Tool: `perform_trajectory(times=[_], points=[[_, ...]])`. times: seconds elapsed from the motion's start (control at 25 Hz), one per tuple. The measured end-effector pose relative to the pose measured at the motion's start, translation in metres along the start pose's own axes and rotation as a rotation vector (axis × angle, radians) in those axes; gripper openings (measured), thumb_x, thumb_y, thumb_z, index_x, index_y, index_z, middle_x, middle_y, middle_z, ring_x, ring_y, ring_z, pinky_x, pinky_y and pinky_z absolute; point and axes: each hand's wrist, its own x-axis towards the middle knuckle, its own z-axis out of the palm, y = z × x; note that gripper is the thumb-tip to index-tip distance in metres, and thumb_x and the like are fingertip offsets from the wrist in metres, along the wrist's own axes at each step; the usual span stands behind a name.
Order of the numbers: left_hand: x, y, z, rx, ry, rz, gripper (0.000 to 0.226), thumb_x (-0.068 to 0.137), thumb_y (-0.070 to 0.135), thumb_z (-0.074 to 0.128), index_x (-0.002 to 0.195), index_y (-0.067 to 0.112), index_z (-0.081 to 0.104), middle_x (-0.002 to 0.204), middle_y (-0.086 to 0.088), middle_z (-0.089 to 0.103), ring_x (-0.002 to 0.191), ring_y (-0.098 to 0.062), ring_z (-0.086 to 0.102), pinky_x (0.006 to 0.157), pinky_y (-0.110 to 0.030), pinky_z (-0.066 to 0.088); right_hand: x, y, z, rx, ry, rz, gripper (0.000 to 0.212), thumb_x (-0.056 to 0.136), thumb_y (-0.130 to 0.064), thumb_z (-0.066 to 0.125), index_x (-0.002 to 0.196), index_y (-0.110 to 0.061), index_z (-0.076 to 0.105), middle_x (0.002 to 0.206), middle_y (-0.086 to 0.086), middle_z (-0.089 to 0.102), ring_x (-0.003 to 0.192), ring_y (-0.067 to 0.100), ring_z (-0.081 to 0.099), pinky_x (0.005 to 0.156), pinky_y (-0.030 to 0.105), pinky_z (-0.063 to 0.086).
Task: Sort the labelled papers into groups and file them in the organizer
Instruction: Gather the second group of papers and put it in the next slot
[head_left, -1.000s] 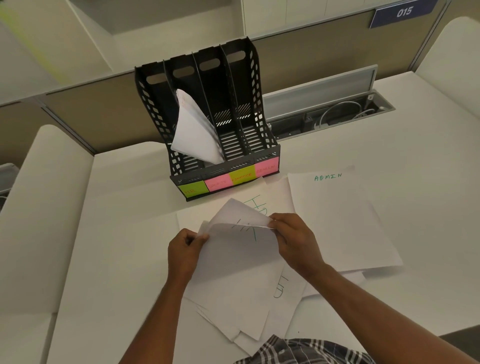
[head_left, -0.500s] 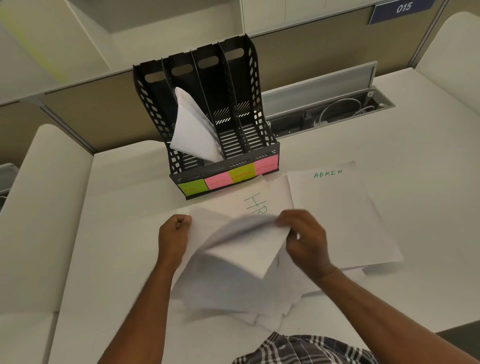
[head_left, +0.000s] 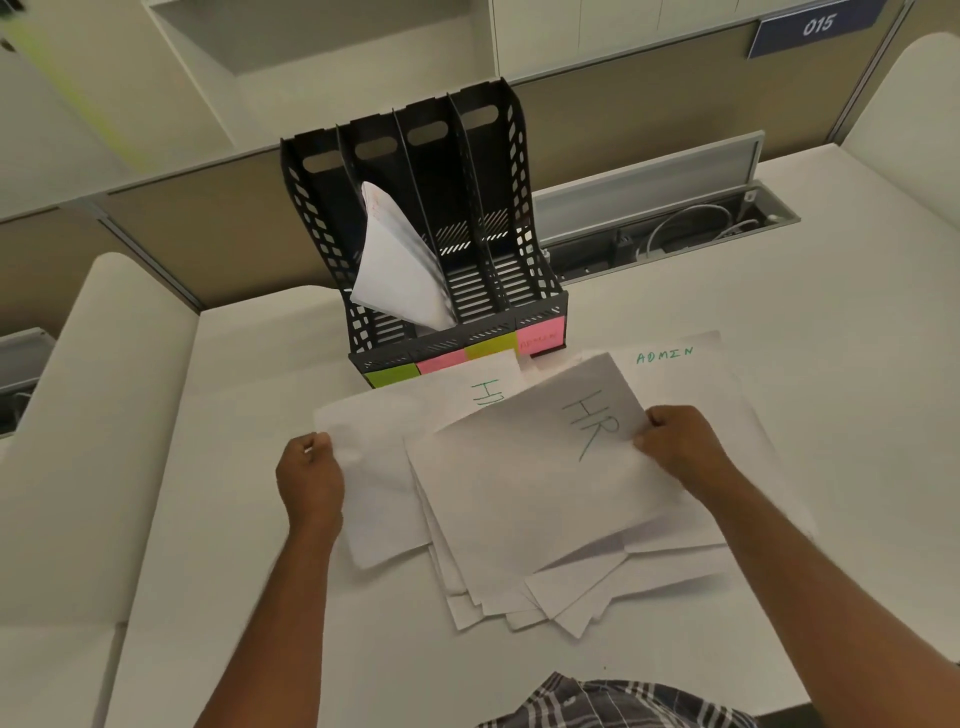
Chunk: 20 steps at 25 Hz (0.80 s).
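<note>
- A second white sheet (head_left: 400, 441), lettered in green, lies partly under the top one, so only "H" and part of another letter show.
- The coloured sticky labels (head_left: 467, 356) on the front of the black four-slot plastic file organizer (head_left: 431, 234) are partly covered by paper edges; only the pink one at the right reads, faintly, "ADMIN".
- The writing on the bundle of white papers (head_left: 400, 260) leaning in the organizer's second slot from the left is too faint to read.
- The lower sheets of the loose white paper pile (head_left: 545, 587) on the white worktop (head_left: 831, 364) show only corners.
- The right hand (head_left: 675, 447) pinches the right edge of a white sheet lettered "HR" (head_left: 540, 478) on top of the pile, its grip clamped on the paper.
- The left hand (head_left: 310, 475) is curled into a fist at the left edge of the second sheet; whether its grip holds that paper cannot be told.
- A white sheet marked "ADMIN" in green (head_left: 685, 384) lies flat at the right, beside the organizer.
</note>
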Motion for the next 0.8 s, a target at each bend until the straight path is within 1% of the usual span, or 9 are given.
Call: perform_trajectory(times=[0.12,0.2,0.32,0.4,0.44,0.52,0.6,0.72,0.8], points=[[-0.013,-0.026,0.002,-0.168,-0.182,-0.314,0.024,0.099,0.018,0.054,0.114,0.002,0.064,0.101,-0.016,0.063,0.081,-0.026,0.058,0.070,-0.035,0.049,-0.005,0.009,0.016,0.245,-0.125,0.058,0.011,0.080,0.003,0.069,0.084,-0.007,0.074,0.088,0.009,0.073,0.076,0.020,0.065,0.060,0.024,0.047],[-0.026,-0.037,0.000,-0.277,-0.310,-0.413,0.019,0.102,0.017,0.051,0.106,0.005,0.065,0.106,-0.019,0.065,0.084,-0.028,0.063,0.074,-0.040,0.053,-0.009,0.011,0.029,0.313,-0.143,0.058,0.014,0.081,0.003,0.069,0.087,-0.008,0.075,0.090,0.008,0.075,0.082,0.021,0.067,0.065,0.026,0.051],[-0.042,-0.036,-0.004,-0.444,-0.465,-0.500,0.037,0.101,0.045,0.049,0.106,0.014,0.069,0.100,-0.013,0.074,0.083,-0.028,0.072,0.072,-0.042,0.057,-0.013,0.006,0.047,0.207,-0.075,0.013,0.009,0.080,-0.001,0.069,0.077,-0.010,0.072,0.074,0.005,0.071,0.071,0.023,0.064,0.061,0.027,0.049],[-0.049,-0.033,-0.002,-0.469,-0.565,-0.510,0.046,0.095,0.056,0.051,0.113,0.017,0.070,0.103,-0.010,0.077,0.093,-0.029,0.074,0.082,-0.047,0.057,-0.013,-0.005,0.054,0.122,-0.061,-0.042,0.010,0.081,-0.006,0.069,0.074,-0.013,0.070,0.073,0.000,0.070,0.071,0.021,0.065,0.058,0.025,0.048],[-0.053,-0.032,0.000,-0.432,-0.594,-0.472,0.041,0.096,0.050,0.055,0.116,0.016,0.069,0.108,-0.010,0.076,0.096,-0.029,0.073,0.085,-0.048,0.057,-0.012,-0.011,0.057,0.111,-0.084,-0.063,0.009,0.082,-0.007,0.070,0.077,-0.015,0.071,0.077,0.000,0.072,0.075,0.021,0.068,0.061,0.025,0.050],[-0.058,-0.032,0.004,-0.317,-0.587,-0.374,0.022,0.096,0.022,0.063,0.116,0.013,0.066,0.115,-0.014,0.073,0.096,-0.031,0.072,0.082,-0.044,0.058,-0.011,-0.021,0.060,0.139,-0.131,-0.077,0.009,0.086,-0.015,0.070,0.095,-0.017,0.072,0.093,0.001,0.074,0.086,0.021,0.070,0.072,0.029,0.055],[-0.057,-0.032,0.004,-0.300,-0.547,-0.383,0.022,0.094,0.002,0.062,0.113,0.012,0.065,0.116,-0.016,0.071,0.094,-0.030,0.070,0.075,-0.039,0.058,-0.014,-0.028,0.060,0.212,-0.080,-0.040,0.036,0.092,-0.032,0.067,0.124,-0.016,0.062,0.114,0.003,0.071,0.102,0.022,0.067,0.089,0.035,0.053],[-0.051,-0.031,-0.003,-0.407,-0.516,-0.444,0.022,0.094,0.002,0.060,0.112,0.013,0.066,0.113,-0.014,0.071,0.093,-0.031,0.068,0.070,-0.039,0.057,-0.035,-0.034,0.061,0.351,0.088,0.098,0.076,0.090,-0.056,0.061,0.149,-0.015,0.035,0.143,0.011,0.053,0.125,0.029,0.055,0.103,0.040,0.045],[-0.051,-0.032,-0.003,-0.473,-0.512,-0.451,0.025,0.095,0.002,0.059,0.116,0.013,0.065,0.114,-0.013,0.071,0.096,-0.031,0.068,0.071,-0.040,0.057,-0.054,-0.039,0.068,0.530,-0.010,0.213,0.092,0.084,-0.061,0.065,0.153,-0.017,0.024,0.151,0.011,0.042,0.126,0.032,0.053,0.104,0.047,0.047]])
